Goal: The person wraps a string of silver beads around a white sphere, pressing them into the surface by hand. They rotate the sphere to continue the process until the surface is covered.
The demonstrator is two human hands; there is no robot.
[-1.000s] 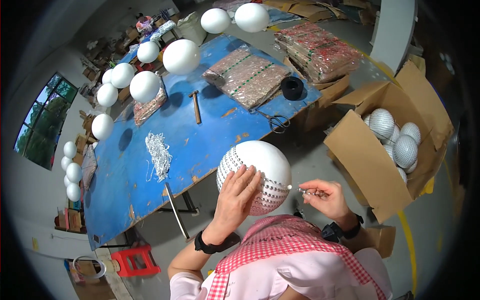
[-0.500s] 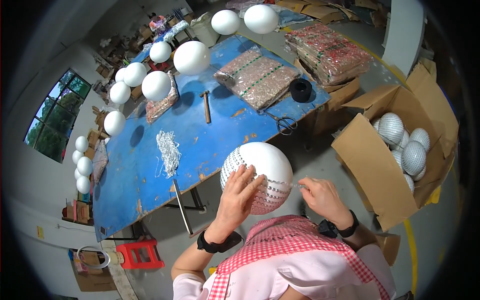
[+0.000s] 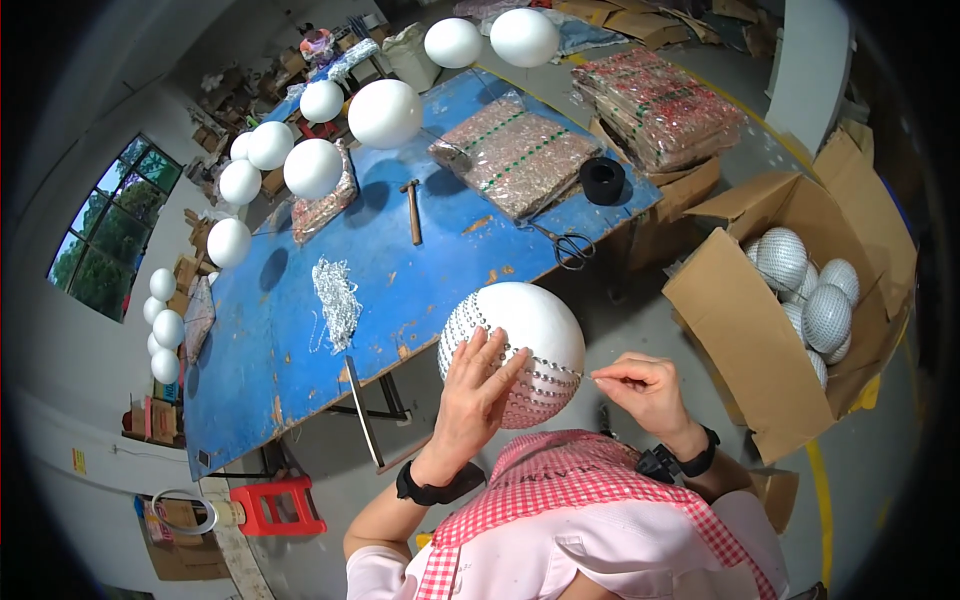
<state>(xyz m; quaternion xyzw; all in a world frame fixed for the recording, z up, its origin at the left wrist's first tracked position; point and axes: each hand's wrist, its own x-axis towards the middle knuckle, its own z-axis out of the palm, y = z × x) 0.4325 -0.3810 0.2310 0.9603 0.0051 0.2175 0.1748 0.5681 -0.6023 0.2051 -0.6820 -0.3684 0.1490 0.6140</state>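
A large white ball (image 3: 535, 320), partly wound with rows of small silvery beads, is in front of my body beyond the table's near edge. My left hand (image 3: 470, 395) holds its left and near side, fingers laid across the bead rows. What supports the ball underneath is hidden. To the right of the ball, my right hand (image 3: 643, 393) is closed in a pinch. A thin bead strand (image 3: 587, 376) runs from the ball's right side to those fingertips.
A blue table (image 3: 370, 290) bears a pile of silvery bead strands (image 3: 336, 305), a hammer (image 3: 413, 212), scissors (image 3: 570, 248), black tape (image 3: 602, 181) and wrapped packs (image 3: 520, 155). Several white balls (image 3: 385, 114) stand above it. At right, a carton (image 3: 755, 340) holds bead-covered balls (image 3: 828, 315).
My right hand has turned slightly, its fingers now pointing at the ball with the strand stretched between. The ball and my left hand have barely shifted.
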